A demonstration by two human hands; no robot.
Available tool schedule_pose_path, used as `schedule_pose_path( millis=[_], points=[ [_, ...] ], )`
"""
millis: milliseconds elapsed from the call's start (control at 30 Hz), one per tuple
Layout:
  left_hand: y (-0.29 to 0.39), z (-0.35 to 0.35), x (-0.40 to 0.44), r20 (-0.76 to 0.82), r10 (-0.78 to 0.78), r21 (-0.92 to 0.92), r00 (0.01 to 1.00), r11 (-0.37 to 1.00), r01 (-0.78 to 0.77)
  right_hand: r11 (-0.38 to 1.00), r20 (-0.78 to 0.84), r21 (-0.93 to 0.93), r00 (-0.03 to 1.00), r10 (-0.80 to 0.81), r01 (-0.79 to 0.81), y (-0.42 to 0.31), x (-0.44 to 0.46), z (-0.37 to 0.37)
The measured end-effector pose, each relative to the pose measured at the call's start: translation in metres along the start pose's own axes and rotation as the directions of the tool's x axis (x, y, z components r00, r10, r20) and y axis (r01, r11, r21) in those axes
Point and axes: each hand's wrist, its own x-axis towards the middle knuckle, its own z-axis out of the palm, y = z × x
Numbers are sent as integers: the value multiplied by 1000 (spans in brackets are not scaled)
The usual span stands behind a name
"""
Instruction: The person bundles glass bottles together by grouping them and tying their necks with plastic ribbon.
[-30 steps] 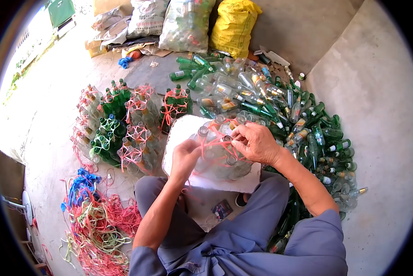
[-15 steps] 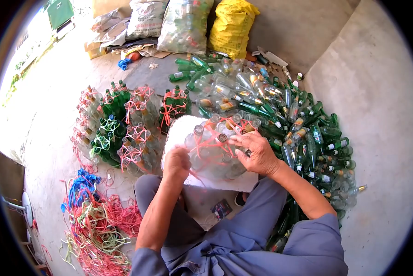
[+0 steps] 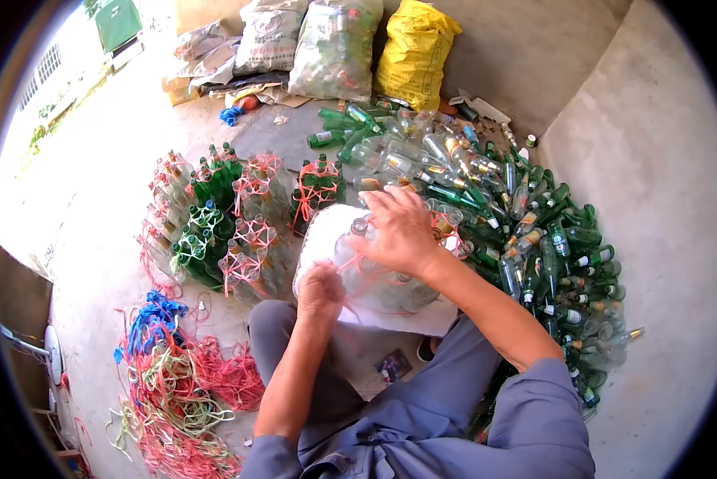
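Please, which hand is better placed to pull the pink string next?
Probably the left hand: it seems to grip the pink string, while the right hand is spread over the clear bottles.

along the far edge of the floor (image 3: pixel 95 279), upright before the back wall (image 3: pixel 510 56): a yellow sack (image 3: pixel 416 57), then leftward a bulging see-through sack (image 3: pixel 334 52) and a white printed sack (image 3: pixel 270 40), beside heaped cardboard (image 3: pixel 217 70). just in front, a crumpled blue scrap (image 3: pixel 231 116) next to a round orange-red thing (image 3: pixel 249 103). in the far right corner, pale litter (image 3: pixel 487 109). beyond the far left corner, in bright light, a green container (image 3: pixel 119 24). by the left edge, a pale round dish (image 3: pixel 53 355). toward the near edge, flat down, a small dark packet (image 3: pixel 393 366).
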Motion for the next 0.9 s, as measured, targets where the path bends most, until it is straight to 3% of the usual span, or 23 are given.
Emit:
schedule_pose_path(
  millis=[100, 200, 333, 533, 700, 833, 900],
  points=[
    [4, -1, -2, 53, 5, 2, 999, 1000, -5, 983, 188, 100, 973, 135, -155, 2, 8, 21],
    [5, 1, -4, 26, -9, -37, 1000, 999, 10, 969, 249, 125, 952, 177, -213, 8, 10, 25],
    [12, 10, -7, -49, 4, -67, 999, 998, -7, 964, 231, 194, 963, 137, -183, 12, 7, 26],
    [25, 14, -11, -8, 88, -68, 996, 994, -88, 967, 155, 237, 986, 57, -93, 24, 2, 37],
    [33, 17, -17, 29, 122, -12, 992, 992, -122, 946, 185, 312, 982, 25, -83, 30, 2, 37],
    [31, 70, -54, 76, 440, 285, 895, 850, -442, 932, 197, 347, 979, 41, -109, 29, 3, 35],
    [15, 90, -65, 238, 554, 356, 798, 714, -602, 926, 200, 356, 978, 56, -126, 30, 2, 38]
  ],
)
